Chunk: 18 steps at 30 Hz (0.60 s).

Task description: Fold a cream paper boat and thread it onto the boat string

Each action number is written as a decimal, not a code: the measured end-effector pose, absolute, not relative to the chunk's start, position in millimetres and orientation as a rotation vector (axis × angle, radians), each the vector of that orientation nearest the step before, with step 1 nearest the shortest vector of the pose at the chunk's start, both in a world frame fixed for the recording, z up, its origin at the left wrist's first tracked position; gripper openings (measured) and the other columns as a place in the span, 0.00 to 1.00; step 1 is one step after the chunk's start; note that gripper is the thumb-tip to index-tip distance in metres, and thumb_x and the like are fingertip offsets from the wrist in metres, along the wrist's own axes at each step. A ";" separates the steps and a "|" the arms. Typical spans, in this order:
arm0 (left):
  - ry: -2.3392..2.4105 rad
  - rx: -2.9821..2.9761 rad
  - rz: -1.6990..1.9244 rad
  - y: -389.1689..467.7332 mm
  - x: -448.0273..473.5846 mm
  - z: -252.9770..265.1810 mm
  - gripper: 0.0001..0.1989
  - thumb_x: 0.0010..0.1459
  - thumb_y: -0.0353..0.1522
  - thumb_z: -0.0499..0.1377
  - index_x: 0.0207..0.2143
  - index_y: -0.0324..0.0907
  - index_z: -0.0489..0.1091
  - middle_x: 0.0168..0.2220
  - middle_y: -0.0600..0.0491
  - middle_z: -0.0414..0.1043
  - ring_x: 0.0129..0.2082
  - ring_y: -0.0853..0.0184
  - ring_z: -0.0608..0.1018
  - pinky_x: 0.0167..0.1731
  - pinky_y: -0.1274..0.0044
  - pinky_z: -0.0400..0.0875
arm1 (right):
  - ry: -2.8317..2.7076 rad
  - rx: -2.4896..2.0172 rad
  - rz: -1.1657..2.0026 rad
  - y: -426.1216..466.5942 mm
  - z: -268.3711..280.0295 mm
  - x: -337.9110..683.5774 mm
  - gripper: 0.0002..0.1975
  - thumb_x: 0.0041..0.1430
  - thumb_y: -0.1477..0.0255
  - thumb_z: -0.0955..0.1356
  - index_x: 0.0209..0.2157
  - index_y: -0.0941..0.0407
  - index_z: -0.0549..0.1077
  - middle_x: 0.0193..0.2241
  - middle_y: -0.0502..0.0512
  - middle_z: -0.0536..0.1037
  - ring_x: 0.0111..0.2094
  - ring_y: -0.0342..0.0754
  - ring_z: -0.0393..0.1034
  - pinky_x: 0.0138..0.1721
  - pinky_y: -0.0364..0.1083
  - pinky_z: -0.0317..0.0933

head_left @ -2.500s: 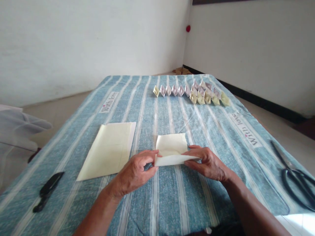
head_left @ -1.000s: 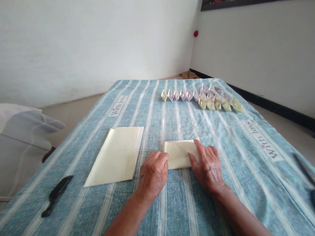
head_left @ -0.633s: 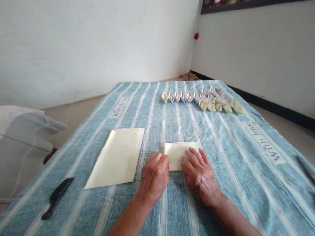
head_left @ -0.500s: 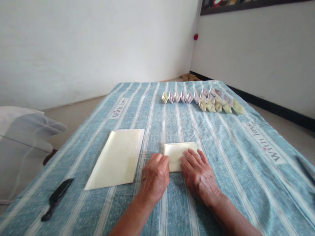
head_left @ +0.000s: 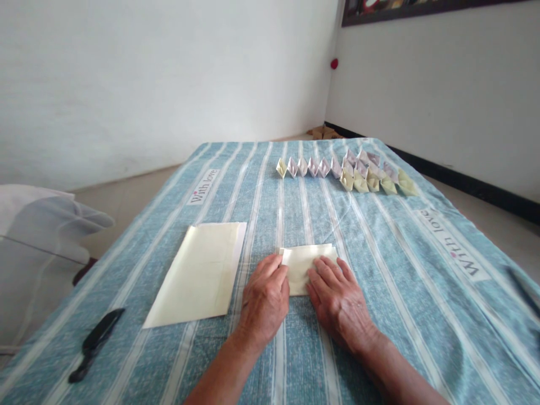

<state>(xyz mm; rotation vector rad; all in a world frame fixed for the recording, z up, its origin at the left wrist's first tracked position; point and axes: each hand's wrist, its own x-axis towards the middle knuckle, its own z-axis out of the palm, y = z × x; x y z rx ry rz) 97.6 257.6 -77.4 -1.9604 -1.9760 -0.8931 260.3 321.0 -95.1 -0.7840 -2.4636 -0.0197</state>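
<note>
A folded sheet of pale yellow paper (head_left: 298, 271) lies flat on the striped cloth in front of me. My left hand (head_left: 266, 292) grips its left edge, fingers bent and pressed together, and a narrow strip along that edge looks turned up. Across the right part of the same paper my right hand (head_left: 337, 298) rests flat with its fingers stretched out. To the left lies a stack of pale yellow sheets (head_left: 200, 275), apart from both hands.
A black-handled knife or cutter (head_left: 98, 343) lies at the front left. Several folded paper boats (head_left: 324, 167), yellow and pale purple, stand in rows at the back right. All this is on a blue striped tablecloth (head_left: 236, 202). A dark blurred object (head_left: 523, 289) shows at the right edge.
My left hand's fingers have shifted up and forward along the paper's left edge, where a small fold now shows. My right hand has stayed nearly in place on the paper.
</note>
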 end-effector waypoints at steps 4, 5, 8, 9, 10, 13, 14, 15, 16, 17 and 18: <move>-1.970 -1.944 -0.909 259.0 95.8 -77.9 0.12 0.56 0.21 0.52 0.39 0.38 0.73 0.42 0.44 0.77 0.46 0.58 0.77 0.48 0.66 0.76 | -2.463 -0.784 -0.027 320.9 -95.8 260.7 0.11 0.67 0.75 0.61 0.45 0.59 0.73 0.49 0.61 0.76 0.54 0.57 0.67 0.57 0.61 0.55; -1.967 -1.941 -0.914 259.3 95.6 -78.0 0.12 0.56 0.21 0.52 0.39 0.37 0.73 0.42 0.44 0.77 0.46 0.57 0.77 0.47 0.66 0.76 | -2.459 -0.782 -0.032 320.8 -95.8 260.8 0.11 0.67 0.75 0.61 0.45 0.59 0.73 0.49 0.61 0.76 0.55 0.58 0.67 0.57 0.61 0.55; -1.975 -1.940 -0.917 259.8 95.4 -78.7 0.12 0.56 0.21 0.53 0.40 0.36 0.73 0.42 0.43 0.77 0.45 0.57 0.77 0.47 0.65 0.77 | -2.445 -0.775 -0.048 320.7 -95.3 261.1 0.12 0.67 0.75 0.61 0.46 0.59 0.73 0.49 0.61 0.76 0.55 0.58 0.67 0.57 0.61 0.55; -1.982 -1.939 -0.920 259.8 95.3 -79.1 0.12 0.56 0.22 0.53 0.41 0.36 0.73 0.42 0.43 0.77 0.45 0.57 0.77 0.47 0.65 0.77 | -2.441 -0.773 -0.053 320.6 -95.0 261.1 0.12 0.67 0.76 0.61 0.46 0.59 0.73 0.49 0.61 0.76 0.55 0.58 0.67 0.57 0.62 0.55; -1.990 -1.938 -0.923 259.9 95.1 -79.6 0.12 0.56 0.22 0.53 0.41 0.37 0.72 0.42 0.43 0.77 0.45 0.57 0.77 0.47 0.64 0.77 | -2.439 -0.769 -0.056 320.5 -94.6 261.1 0.12 0.67 0.76 0.60 0.46 0.59 0.73 0.50 0.61 0.76 0.55 0.58 0.67 0.57 0.62 0.55; -2.013 -1.937 -0.917 259.8 94.3 -80.5 0.13 0.56 0.22 0.54 0.42 0.39 0.72 0.43 0.44 0.77 0.46 0.57 0.77 0.47 0.65 0.77 | -2.433 -0.755 -0.051 319.8 -93.4 260.7 0.12 0.66 0.76 0.61 0.46 0.59 0.73 0.49 0.61 0.77 0.55 0.58 0.67 0.57 0.62 0.55; -2.016 -1.935 -0.911 259.8 94.0 -80.6 0.14 0.56 0.22 0.54 0.43 0.39 0.72 0.43 0.45 0.77 0.46 0.58 0.77 0.47 0.65 0.77 | -2.430 -0.749 -0.046 319.5 -93.0 260.4 0.11 0.66 0.75 0.61 0.45 0.59 0.73 0.49 0.61 0.77 0.54 0.58 0.67 0.57 0.62 0.55; -2.017 -1.934 -0.908 259.8 93.8 -80.4 0.14 0.56 0.22 0.54 0.43 0.39 0.72 0.43 0.45 0.77 0.46 0.58 0.77 0.47 0.65 0.77 | -2.425 -0.744 -0.041 319.2 -92.6 260.1 0.11 0.66 0.75 0.61 0.45 0.59 0.73 0.49 0.60 0.77 0.54 0.58 0.68 0.58 0.62 0.55; -2.015 -1.934 -0.907 259.9 93.6 -80.1 0.14 0.56 0.22 0.54 0.43 0.39 0.72 0.43 0.45 0.77 0.46 0.58 0.77 0.47 0.65 0.77 | -2.423 -0.740 -0.037 318.9 -92.4 259.7 0.11 0.66 0.74 0.61 0.45 0.59 0.73 0.49 0.60 0.77 0.54 0.58 0.68 0.58 0.61 0.54; -2.014 -1.934 -0.910 260.0 93.4 -79.7 0.13 0.56 0.22 0.54 0.43 0.38 0.72 0.43 0.44 0.77 0.46 0.57 0.77 0.47 0.65 0.77 | -2.425 -0.739 -0.032 318.6 -92.1 259.3 0.11 0.67 0.73 0.61 0.45 0.58 0.73 0.49 0.60 0.77 0.54 0.58 0.68 0.59 0.61 0.53; -2.013 -1.935 -0.914 260.3 93.2 -79.2 0.13 0.57 0.22 0.53 0.43 0.37 0.72 0.43 0.44 0.77 0.46 0.58 0.77 0.47 0.66 0.77 | -2.430 -0.740 -0.027 318.4 -92.0 258.9 0.11 0.67 0.73 0.61 0.45 0.58 0.73 0.49 0.59 0.77 0.54 0.57 0.68 0.59 0.62 0.53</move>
